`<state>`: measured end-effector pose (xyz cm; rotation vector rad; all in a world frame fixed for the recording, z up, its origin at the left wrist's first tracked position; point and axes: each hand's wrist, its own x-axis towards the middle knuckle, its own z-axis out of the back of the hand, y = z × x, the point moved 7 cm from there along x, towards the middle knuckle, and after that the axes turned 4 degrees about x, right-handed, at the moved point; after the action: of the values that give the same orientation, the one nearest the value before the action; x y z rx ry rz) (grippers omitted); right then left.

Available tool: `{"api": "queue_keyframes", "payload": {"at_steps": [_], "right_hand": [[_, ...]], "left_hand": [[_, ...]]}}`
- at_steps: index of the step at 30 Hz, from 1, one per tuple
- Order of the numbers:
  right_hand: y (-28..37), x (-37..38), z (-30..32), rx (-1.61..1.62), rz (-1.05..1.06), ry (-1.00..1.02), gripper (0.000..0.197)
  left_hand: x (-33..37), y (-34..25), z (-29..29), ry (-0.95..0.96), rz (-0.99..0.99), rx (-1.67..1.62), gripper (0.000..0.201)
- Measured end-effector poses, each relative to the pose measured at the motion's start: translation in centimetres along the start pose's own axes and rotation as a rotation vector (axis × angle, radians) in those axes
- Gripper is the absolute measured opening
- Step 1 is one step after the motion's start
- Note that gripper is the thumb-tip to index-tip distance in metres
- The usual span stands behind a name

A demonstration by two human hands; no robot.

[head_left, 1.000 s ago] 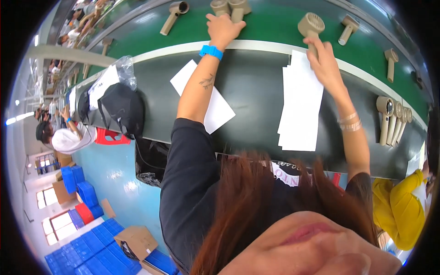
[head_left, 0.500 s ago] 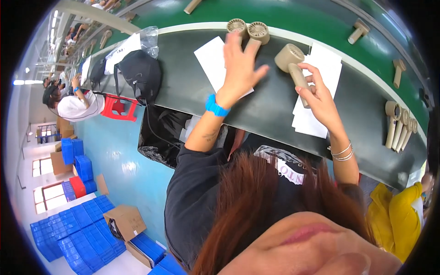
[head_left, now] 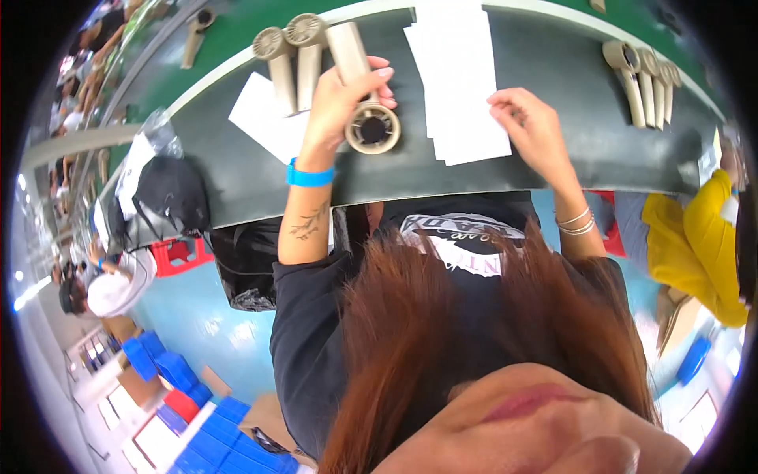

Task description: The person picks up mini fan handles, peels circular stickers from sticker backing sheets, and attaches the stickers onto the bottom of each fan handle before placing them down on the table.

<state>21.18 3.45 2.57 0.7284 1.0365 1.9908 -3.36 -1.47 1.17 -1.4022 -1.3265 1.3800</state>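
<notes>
My left hand is closed around a beige handheld fan. The fan's round head points towards me, its dark centre showing, while its handle stretches away past my fingers. Just left of it, two more beige fans lie side by side, handles towards me, partly on a white sheet. At the right edge of a stack of white papers is my right hand, holding nothing. Its fingers are bent, with a gap between thumb and fingertips.
Several beige fans lie in a row at the right of the dark table. Beyond its pale rim runs a green belt. A black bag rests at the left. A person in yellow sits on the right.
The fan has passed from my right hand to my left, its head now pointing towards me. My right hand is empty beside the papers. The whole view has turned.
</notes>
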Motion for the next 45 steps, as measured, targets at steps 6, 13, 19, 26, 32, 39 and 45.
{"api": "queue_keyframes", "payload": {"at_steps": [6, 13, 19, 26, 32, 39, 45], "right_hand": [[-0.2, -1.7, -1.7, -0.163, 0.082, -0.083, 0.016], [-0.3, -1.0, -2.5, -0.149, 0.015, -0.034, 0.014], [0.1, -0.4, -2.0, -0.142, -0.054, -0.019, 0.012], [0.7, -0.3, -2.3, -0.037, -0.036, 0.16, 0.007], [2.7, -0.6, 3.1, 0.288, 0.026, -0.039, 0.008], [7.0, -0.4, 5.2, 0.593, 0.202, -0.282, 0.022], [7.9, 0.2, 3.4, 0.521, 0.22, -0.188, 0.035]], "left_hand": [[1.9, 1.8, -4.7, 0.212, 0.106, -0.02, 0.041], [3.9, 4.7, -8.9, 0.316, 0.219, -0.161, 0.039], [3.9, 4.3, -9.0, 0.308, 0.241, -0.237, 0.038], [3.9, 4.5, -8.4, 0.288, 0.221, -0.202, 0.045], [2.7, -0.7, -8.7, 0.156, -0.129, -0.205, 0.045], [0.3, -6.1, -8.4, 0.088, -0.741, 0.135, 0.034], [-2.4, -5.6, -8.2, -0.012, -0.893, 0.458, 0.038]]}}
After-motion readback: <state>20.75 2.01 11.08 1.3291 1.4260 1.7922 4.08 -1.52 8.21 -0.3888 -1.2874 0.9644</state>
